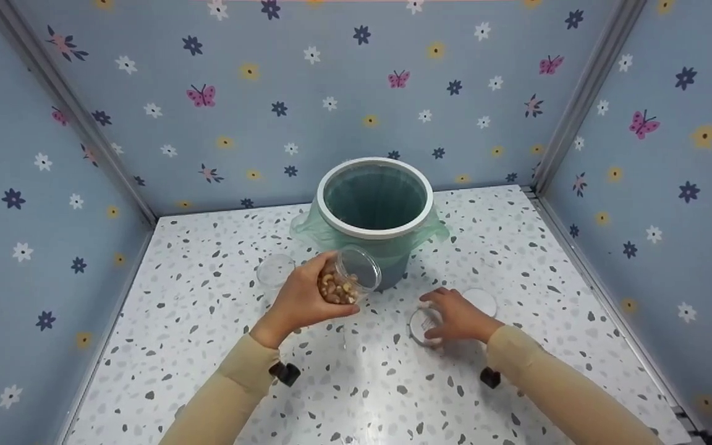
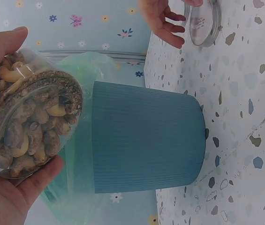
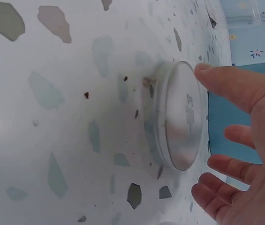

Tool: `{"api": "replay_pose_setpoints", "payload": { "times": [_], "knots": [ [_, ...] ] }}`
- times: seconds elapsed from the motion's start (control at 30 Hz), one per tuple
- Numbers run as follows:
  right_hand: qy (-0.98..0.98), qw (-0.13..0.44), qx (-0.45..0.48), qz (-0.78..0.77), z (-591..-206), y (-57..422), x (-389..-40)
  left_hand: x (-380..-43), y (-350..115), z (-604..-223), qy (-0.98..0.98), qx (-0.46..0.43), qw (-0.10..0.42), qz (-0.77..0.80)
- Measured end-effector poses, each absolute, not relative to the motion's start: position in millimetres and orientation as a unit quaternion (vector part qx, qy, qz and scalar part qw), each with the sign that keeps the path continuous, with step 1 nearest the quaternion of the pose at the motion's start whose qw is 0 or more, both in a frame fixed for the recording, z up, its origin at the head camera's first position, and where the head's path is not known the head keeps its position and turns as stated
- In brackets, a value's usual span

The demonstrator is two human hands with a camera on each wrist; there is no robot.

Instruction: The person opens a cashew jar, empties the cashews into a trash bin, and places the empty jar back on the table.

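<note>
My left hand (image 1: 303,298) grips a clear plastic jar (image 2: 31,126) of cashews (image 1: 335,287) and holds it tilted, its mouth towards the right, just in front of the bin. Skin-covered nuts and brown crumbs show through the jar's base in the left wrist view. On the tabletop to the right lies a round lid (image 3: 184,117) with a silvery face and small print. Over it hovers my right hand (image 1: 458,316), fingers spread and loosely bent. The thumb is close to the lid's edge; whether it touches, I cannot tell.
A blue ribbed bin (image 2: 146,138) with a white rim (image 1: 376,233) and green bag stands at the back centre. One clear round disc (image 1: 275,271) lies left of it, a whitish disc (image 1: 483,301) behind my right hand. Flowered walls enclose the speckled table (image 1: 207,309).
</note>
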State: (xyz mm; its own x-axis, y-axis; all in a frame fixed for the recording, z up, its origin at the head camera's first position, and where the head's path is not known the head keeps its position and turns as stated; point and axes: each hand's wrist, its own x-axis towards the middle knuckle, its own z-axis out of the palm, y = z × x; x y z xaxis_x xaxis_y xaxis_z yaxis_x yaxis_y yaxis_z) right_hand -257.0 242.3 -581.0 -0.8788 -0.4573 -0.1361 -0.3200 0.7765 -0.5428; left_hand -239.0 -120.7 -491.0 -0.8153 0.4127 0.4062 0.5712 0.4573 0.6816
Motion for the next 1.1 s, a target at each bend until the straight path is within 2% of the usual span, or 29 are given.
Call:
{"api": "replay_pose_setpoints", "payload": {
  "times": [0.17, 0.3, 0.73, 1.1],
  "knots": [
    [0.925, 0.119, -0.196, -0.304, -572.1, 248.4, -259.1, -239.5, -121.0, -490.1, -0.845, -0.293, 0.094, -0.436],
    [0.918, 0.08, -0.203, -0.33, -567.3, 252.1, -261.9, -238.5, -121.3, -489.1, -0.844, -0.297, 0.097, -0.437],
    [0.91, 0.004, -0.125, -0.396, -543.7, 263.7, -271.9, -239.3, -121.4, -489.5, -0.843, -0.296, 0.097, -0.438],
    [0.901, -0.025, -0.106, -0.419, -514.9, 268.6, -286.0, -238.4, -125.2, -483.9, -0.846, -0.288, 0.094, -0.438]
  ]
}}
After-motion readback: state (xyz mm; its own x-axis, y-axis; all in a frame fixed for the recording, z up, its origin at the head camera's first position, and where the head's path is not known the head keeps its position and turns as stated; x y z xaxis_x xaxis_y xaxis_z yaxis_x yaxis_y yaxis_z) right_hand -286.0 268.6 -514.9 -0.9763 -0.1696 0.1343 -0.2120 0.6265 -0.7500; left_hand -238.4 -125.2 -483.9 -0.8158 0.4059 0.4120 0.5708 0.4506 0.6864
